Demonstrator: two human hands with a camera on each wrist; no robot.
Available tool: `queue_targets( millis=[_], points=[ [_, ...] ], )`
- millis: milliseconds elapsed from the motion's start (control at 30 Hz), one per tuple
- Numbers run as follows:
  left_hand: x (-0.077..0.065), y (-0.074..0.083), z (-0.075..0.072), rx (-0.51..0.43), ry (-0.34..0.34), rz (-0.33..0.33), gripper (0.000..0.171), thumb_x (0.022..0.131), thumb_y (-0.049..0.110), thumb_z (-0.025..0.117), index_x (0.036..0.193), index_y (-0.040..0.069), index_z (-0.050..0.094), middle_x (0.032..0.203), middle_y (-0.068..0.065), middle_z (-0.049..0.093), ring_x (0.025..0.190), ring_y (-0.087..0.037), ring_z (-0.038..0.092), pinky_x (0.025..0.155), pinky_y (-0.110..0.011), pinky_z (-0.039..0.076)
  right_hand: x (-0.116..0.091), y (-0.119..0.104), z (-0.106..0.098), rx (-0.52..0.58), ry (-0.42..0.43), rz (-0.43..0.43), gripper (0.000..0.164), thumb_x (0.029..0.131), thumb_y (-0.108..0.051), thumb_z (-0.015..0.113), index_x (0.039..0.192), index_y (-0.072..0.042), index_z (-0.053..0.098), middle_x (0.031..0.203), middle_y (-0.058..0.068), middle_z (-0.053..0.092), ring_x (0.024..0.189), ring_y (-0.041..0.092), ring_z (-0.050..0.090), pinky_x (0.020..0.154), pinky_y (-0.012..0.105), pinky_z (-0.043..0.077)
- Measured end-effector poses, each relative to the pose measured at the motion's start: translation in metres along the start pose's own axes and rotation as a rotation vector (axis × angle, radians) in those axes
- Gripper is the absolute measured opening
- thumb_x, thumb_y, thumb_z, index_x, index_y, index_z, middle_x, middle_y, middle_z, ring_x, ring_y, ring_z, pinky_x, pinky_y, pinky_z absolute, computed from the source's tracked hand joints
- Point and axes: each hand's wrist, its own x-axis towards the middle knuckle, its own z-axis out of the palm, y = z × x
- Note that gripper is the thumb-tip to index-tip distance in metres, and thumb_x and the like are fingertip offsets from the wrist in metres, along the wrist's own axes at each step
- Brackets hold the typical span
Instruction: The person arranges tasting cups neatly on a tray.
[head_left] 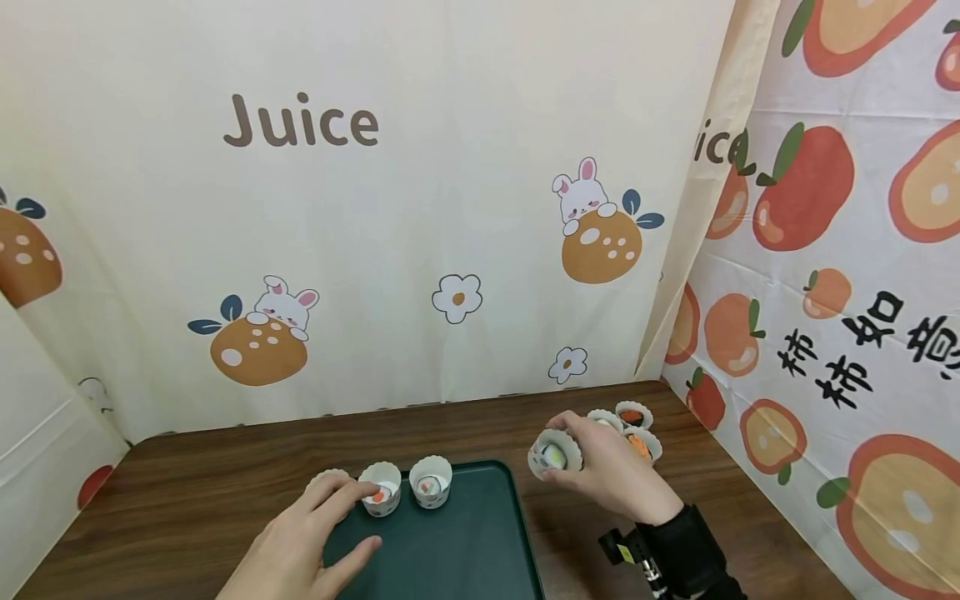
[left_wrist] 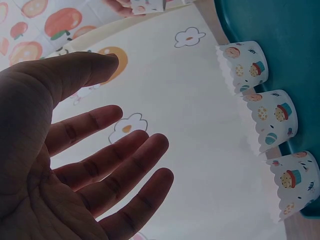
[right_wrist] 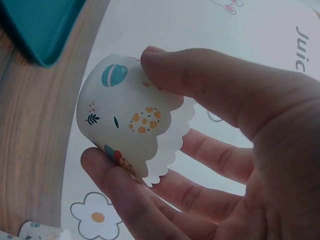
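Observation:
My right hand (head_left: 611, 467) pinches a white paper baking cup (right_wrist: 132, 102) by its sides, thumb on one side and fingers on the other. Inside it lies a small piece like sushi, green and white (head_left: 553, 456). The cup is right of the green tray (head_left: 450, 554). My left hand (head_left: 303, 537) hovers over the tray's left side with spread, relaxed fingers and nothing in them. Along the tray's far edge stand three more printed cups: a left one (head_left: 327, 474) mostly hidden by that hand, a middle one (head_left: 382, 507) and a right one (head_left: 431, 502), the latter two with sushi-like pieces inside.
Several more cups stand on the brown wooden table (head_left: 247, 454) behind my right hand, one with an orange-topped piece (head_left: 640, 446) and one with a dark, red-topped piece (head_left: 632, 416). A printed curtain (head_left: 450, 208) rises behind the table, another (head_left: 810, 333) on the right.

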Motion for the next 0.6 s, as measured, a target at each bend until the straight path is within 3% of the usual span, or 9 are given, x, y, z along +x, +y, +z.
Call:
queue_targets(
  millis=[233,600],
  points=[
    [0.0,0.001,-0.001,0.008,-0.025,-0.022,0.051,0.081,0.038,0.095,0.126,0.029,0.073,0.113,0.015,0.057,0.083,0.006,0.053,0.066,-0.021,0.055,-0.005,-0.01,0.003,-0.008,0.013,-0.001,0.048,0.091,-0.038,0.086,0.13,-0.019,0.066,0.116,-0.003,0.072,0.097,0.009,0.068,0.078,0.027,0.052],
    [0.0,0.001,0.008,-0.014,0.097,0.106,0.053,0.074,0.026,0.098,0.122,0.026,0.074,0.109,0.018,0.053,0.089,0.005,0.052,0.062,-0.018,0.05,-0.01,-0.017,0.003,-0.019,0.014,-0.009,0.049,0.092,-0.039,0.086,0.133,-0.021,0.065,0.121,-0.003,0.071,0.093,0.008,0.066,0.075,0.025,0.051]
  ],
)
